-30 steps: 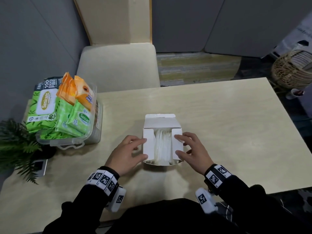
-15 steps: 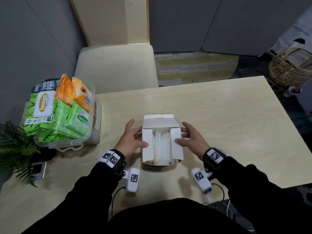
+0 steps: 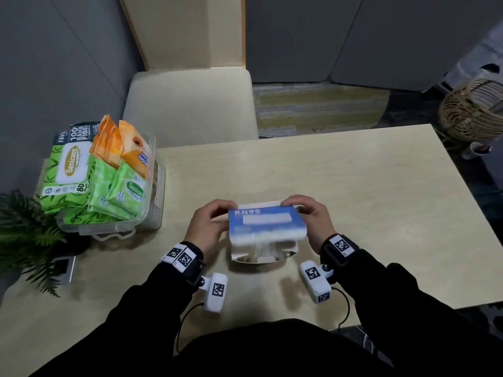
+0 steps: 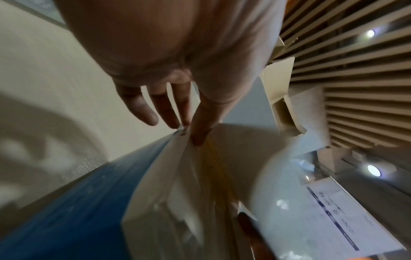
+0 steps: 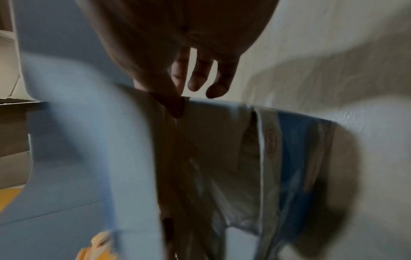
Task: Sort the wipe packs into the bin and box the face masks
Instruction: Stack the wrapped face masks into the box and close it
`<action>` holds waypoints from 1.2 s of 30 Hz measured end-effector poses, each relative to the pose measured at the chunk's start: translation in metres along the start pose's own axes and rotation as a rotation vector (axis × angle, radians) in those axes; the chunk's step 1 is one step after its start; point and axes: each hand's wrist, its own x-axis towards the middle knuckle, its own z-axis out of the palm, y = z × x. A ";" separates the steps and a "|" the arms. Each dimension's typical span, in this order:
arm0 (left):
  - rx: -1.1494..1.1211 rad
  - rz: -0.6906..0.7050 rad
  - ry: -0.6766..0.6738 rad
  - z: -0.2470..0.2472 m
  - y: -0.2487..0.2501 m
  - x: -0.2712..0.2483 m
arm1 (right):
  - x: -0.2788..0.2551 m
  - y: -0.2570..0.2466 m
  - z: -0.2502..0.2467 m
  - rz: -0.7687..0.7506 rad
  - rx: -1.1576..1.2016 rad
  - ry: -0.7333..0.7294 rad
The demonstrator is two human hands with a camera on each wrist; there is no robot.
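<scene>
At the middle of the table (image 3: 353, 186), just right of the clear bin (image 3: 152, 213) stuffed with wipe packs (image 3: 73, 172), your left hand (image 3: 209, 227) and right hand (image 3: 313, 221) each grasp a far corner of the blue KN95 mask box (image 3: 266, 224), tipped up with white masks (image 3: 261, 248) showing at its open near end.

Blue-and-white mask box (image 3: 268, 227) is sitting mid-table, flaps open (blurry), while green and orange wipe packs (image 3: 109, 180) are crowding the clear bin (image 3: 152, 213) far left.
</scene>
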 end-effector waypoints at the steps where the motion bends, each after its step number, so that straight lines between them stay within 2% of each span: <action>1: 0.051 0.022 0.003 0.001 -0.001 -0.001 | -0.001 0.000 0.001 -0.004 0.002 0.008; 4: 0.126 0.021 0.019 0.003 -0.002 -0.006 | -0.008 -0.004 0.002 0.038 0.017 0.001; 8: 0.033 -0.071 0.010 -0.004 -0.002 -0.019 | -0.026 -0.003 -0.006 0.006 -0.037 0.023; 11: 0.075 -0.014 -0.051 -0.011 -0.001 -0.036 | -0.048 -0.001 -0.015 -0.170 -0.217 -0.055; 15: 0.424 0.151 -0.213 -0.017 -0.009 -0.050 | -0.064 0.014 -0.022 -0.429 -0.664 -0.263; 17: 0.549 0.221 -0.257 -0.015 -0.012 -0.052 | -0.062 0.021 -0.020 -0.477 -0.705 -0.235; 20: 0.589 0.255 -0.164 -0.009 -0.012 -0.050 | -0.052 0.022 -0.016 -0.485 -0.644 -0.156; 25: 0.719 0.283 -0.172 -0.005 -0.002 -0.034 | -0.039 0.009 -0.012 -0.477 -0.662 -0.175; 28: 0.810 0.268 -0.200 -0.004 0.006 -0.023 | -0.038 0.004 -0.008 -0.620 -0.808 -0.074; 32: 0.877 0.286 -0.240 -0.001 0.011 -0.011 | -0.038 0.011 -0.003 -0.754 -0.971 -0.172; 36: 0.942 0.304 -0.297 0.006 0.012 0.001 | -0.034 0.013 0.000 -0.817 -1.046 -0.124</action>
